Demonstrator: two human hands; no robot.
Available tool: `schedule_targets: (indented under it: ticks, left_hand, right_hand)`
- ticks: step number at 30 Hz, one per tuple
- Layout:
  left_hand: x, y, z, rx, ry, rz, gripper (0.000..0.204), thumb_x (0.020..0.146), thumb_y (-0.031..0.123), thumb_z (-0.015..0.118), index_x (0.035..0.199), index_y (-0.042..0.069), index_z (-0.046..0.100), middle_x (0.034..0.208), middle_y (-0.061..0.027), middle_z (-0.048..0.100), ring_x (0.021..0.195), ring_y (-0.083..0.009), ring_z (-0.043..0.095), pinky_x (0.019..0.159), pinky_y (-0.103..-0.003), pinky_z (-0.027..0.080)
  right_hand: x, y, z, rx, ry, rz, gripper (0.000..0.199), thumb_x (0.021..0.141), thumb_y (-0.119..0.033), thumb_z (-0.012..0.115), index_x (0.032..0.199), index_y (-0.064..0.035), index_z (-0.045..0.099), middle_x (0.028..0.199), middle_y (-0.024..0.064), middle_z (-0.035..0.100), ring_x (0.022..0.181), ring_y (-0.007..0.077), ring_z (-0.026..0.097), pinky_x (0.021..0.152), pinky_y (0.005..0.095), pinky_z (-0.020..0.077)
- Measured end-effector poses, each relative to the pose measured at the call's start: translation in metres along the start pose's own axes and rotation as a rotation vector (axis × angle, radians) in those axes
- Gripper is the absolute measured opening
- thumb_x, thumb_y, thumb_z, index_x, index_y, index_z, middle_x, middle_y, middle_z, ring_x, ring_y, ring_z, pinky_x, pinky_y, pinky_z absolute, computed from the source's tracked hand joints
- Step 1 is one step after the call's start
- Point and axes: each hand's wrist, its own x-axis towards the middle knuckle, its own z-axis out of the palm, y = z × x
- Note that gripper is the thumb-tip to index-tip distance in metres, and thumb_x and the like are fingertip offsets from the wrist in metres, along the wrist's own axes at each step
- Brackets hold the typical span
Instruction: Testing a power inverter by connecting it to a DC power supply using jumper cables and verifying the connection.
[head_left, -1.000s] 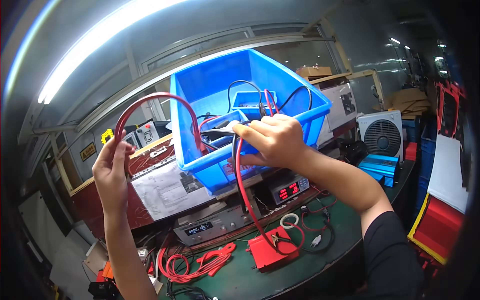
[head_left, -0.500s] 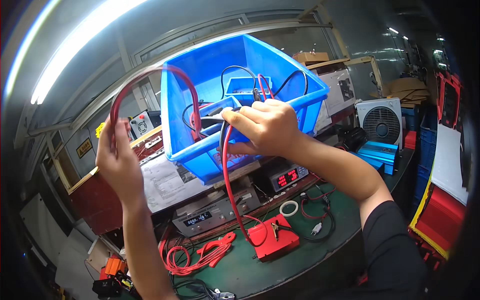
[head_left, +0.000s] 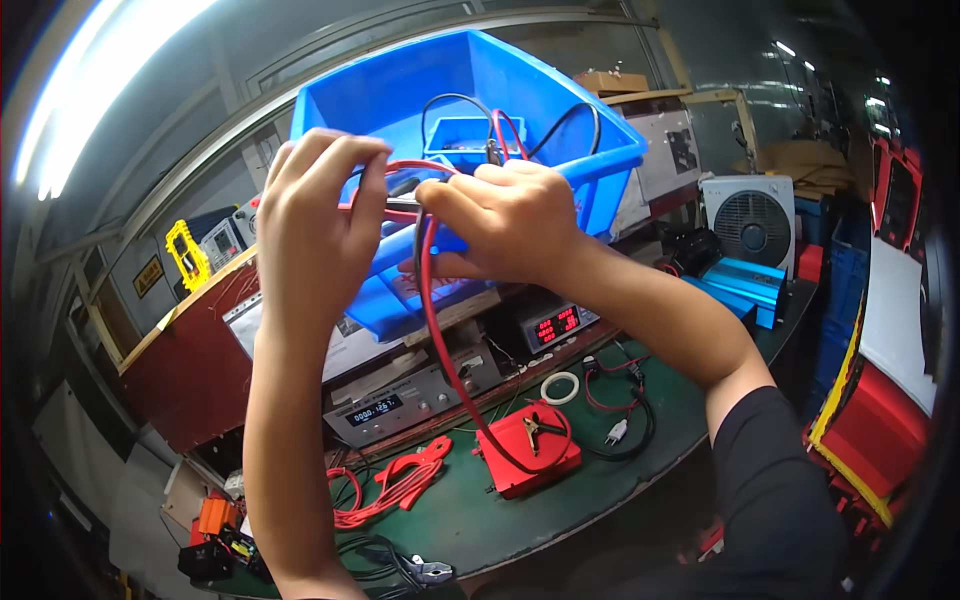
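Held in front of the blue bin (head_left: 620, 155), my right hand (head_left: 515, 222) is closed round a black cable and a red cable (head_left: 437, 345). The red one hangs down and loops over a red metal box (head_left: 515, 470) on the bench. My left hand (head_left: 325, 225) is close beside it on the left, fingers drawn together on a loop of red cable (head_left: 422, 164); its fingertips are partly hidden. Inside the bin, a small blue tray (head_left: 440, 140) and more black and red leads show behind my hands.
On the green bench (head_left: 480, 545) lie red clamp cables (head_left: 405, 485), a white ring (head_left: 560, 388) and a black lead with a white plug (head_left: 617, 432). Behind stand a power supply (head_left: 410, 400) and a meter (head_left: 560, 325). A fan (head_left: 750, 230) and blue finned cases (head_left: 745, 285) are at right.
My left hand has moved right and up toward my right hand, bringing the red cable loop down with it. The bin and bench have shifted slightly left and up in view.
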Motion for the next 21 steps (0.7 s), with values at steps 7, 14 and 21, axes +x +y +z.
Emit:
schedule_targets:
  ticks: [7,14,21]
  left_hand:
    - [-0.046,0.077,-0.021,0.270,-0.379,-0.258,0.026,0.085,0.027,0.069,0.079,0.005,0.057,0.071,-0.0119,0.061,0.065,-0.0334,0.064,0.059,-0.044,0.049]
    - [-0.027,0.071,-0.056,0.101,-0.271,-0.519,0.024,0.090,0.015,0.063,0.075,-0.002,0.055,0.063,-0.0170,0.056,0.055,-0.0296,0.053,0.055,-0.040,0.039]
    - [-0.053,0.034,-0.090,-0.484,-0.105,-0.745,0.030,0.099,0.014,0.059,0.072,0.006,0.047,0.059,0.0058,0.040,0.051,-0.0017,0.034,0.047,-0.022,0.023]
  right_hand:
    - [0.004,0.005,0.002,0.020,0.022,0.018,0.057,0.077,-0.066,0.067,0.098,-0.0126,0.063,0.069,0.0002,0.061,0.060,0.0174,0.064,0.050,0.0329,0.0470]
    - [0.011,0.004,-0.002,0.026,-0.004,0.063,0.059,0.077,-0.067,0.069,0.094,-0.0104,0.064,0.069,0.0025,0.063,0.060,0.0199,0.066,0.051,0.0332,0.0485]
    - [0.022,0.007,-0.003,-0.026,-0.102,0.085,0.056,0.078,-0.068,0.068,0.078,-0.0112,0.067,0.068,0.0035,0.063,0.060,0.0204,0.065,0.052,0.0336,0.0496]
